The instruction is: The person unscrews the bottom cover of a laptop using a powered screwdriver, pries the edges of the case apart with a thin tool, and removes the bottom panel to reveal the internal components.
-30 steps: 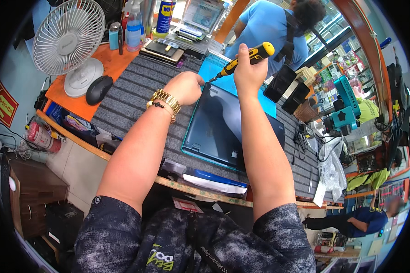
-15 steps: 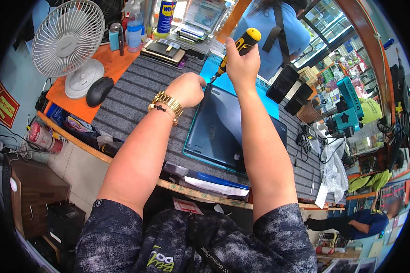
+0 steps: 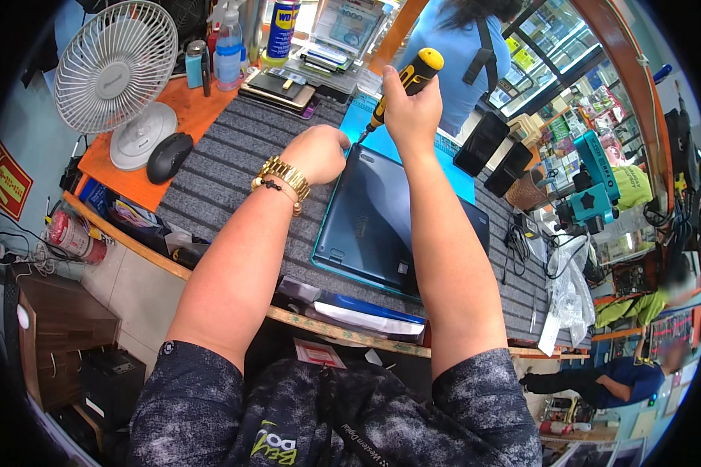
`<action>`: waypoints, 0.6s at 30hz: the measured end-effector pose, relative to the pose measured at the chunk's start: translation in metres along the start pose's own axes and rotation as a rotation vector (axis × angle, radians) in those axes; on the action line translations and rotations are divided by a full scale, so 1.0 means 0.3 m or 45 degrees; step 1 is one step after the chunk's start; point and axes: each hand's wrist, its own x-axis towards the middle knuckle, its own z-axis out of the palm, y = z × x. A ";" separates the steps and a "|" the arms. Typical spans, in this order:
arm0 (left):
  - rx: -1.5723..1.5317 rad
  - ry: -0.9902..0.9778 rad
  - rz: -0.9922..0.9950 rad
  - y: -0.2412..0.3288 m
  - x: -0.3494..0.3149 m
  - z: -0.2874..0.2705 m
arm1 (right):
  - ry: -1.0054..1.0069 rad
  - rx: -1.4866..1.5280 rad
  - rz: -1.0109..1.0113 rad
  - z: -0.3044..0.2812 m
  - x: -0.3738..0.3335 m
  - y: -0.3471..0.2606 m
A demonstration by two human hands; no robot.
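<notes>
A dark laptop (image 3: 366, 214) lies closed with its underside up on a grey ribbed mat (image 3: 218, 171); a blue mat (image 3: 461, 180) shows beyond its far edge. My right hand (image 3: 411, 113) is closed round the handle of a yellow-and-black screwdriver (image 3: 417, 74). The tool slants down to the laptop's far left corner, its tip at or just above that corner. Beside the tip, my left hand (image 3: 319, 156) rests with curled fingers at the laptop's left edge. Whatever those fingers pinch is hidden. A gold watch and a beaded bracelet circle the left wrist.
At left stand a white fan (image 3: 115, 78) and a black mouse (image 3: 170, 157). Phones (image 3: 280, 87), a spray bottle (image 3: 228, 50) and a blue-yellow can (image 3: 280, 31) sit at the back. Black stands (image 3: 483, 144), cables (image 3: 518, 245) and a teal microscope (image 3: 596, 179) are right. A person in blue stands beyond.
My hands and the screwdriver have barely shifted at the laptop's corner. Across the bench, the person in blue has moved slightly. At far right, someone in yellow-green has come further into view.
</notes>
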 end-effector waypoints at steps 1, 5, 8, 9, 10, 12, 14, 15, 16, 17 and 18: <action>0.003 -0.001 0.006 0.002 0.000 -0.001 | 0.001 0.005 0.000 -0.001 0.000 0.002; 0.021 -0.008 0.024 0.007 -0.002 -0.003 | -0.008 0.014 0.005 -0.004 0.000 0.006; 0.021 0.045 0.015 -0.003 0.000 0.008 | -0.005 0.022 -0.034 0.002 0.002 0.008; 0.021 0.044 0.015 -0.002 0.002 0.007 | -0.005 0.022 -0.033 0.002 0.001 0.006; 0.022 0.021 -0.001 -0.001 0.003 0.005 | -0.007 0.017 -0.022 0.001 0.000 0.005; 0.023 -0.003 -0.017 -0.001 0.004 0.005 | -0.009 0.011 -0.012 0.001 -0.002 0.000; 0.033 0.021 0.000 -0.004 0.003 0.006 | -0.012 0.007 0.003 0.001 -0.003 -0.007; 0.032 0.021 0.001 -0.006 0.004 0.007 | -0.011 0.007 0.002 0.001 -0.002 -0.008; 0.030 0.025 -0.001 -0.008 0.005 0.008 | -0.011 0.008 -0.005 0.001 -0.001 -0.009; 0.027 0.028 -0.003 -0.009 0.006 0.009 | -0.011 0.009 -0.011 0.001 -0.001 -0.010; 0.027 0.028 -0.003 -0.009 0.006 0.010 | -0.011 0.009 -0.011 0.001 -0.001 -0.011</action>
